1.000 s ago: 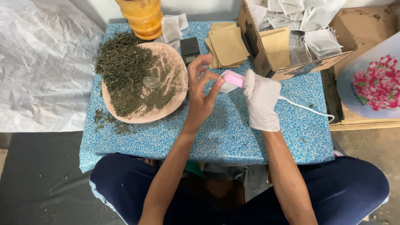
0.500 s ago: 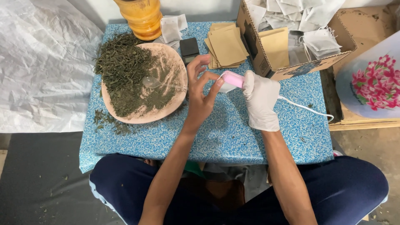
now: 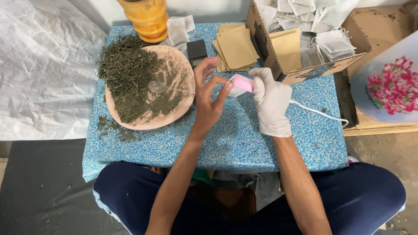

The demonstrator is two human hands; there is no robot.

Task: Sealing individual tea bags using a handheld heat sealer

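My right hand (image 3: 271, 101), in a white glove, grips a small pink device (image 3: 242, 82) with a white cord (image 3: 318, 112) trailing to the right over the blue speckled table (image 3: 235, 139). My bare left hand (image 3: 210, 96) is raised beside it, fingertips pinching a small white bag at the device's mouth. Left of my hands lies a round pink tray (image 3: 180, 111) heaped with dried green leaves (image 3: 128, 74), with a clear spoon (image 3: 157, 86) resting in them.
A stack of brown paper envelopes (image 3: 235, 50) and a small black scale (image 3: 197, 49) lie at the table's back. A cardboard box (image 3: 305, 69) holds white tea bags and envelopes. An orange jar (image 3: 148, 17) stands behind the tray. White plastic sheeting (image 3: 43, 69) lies left.
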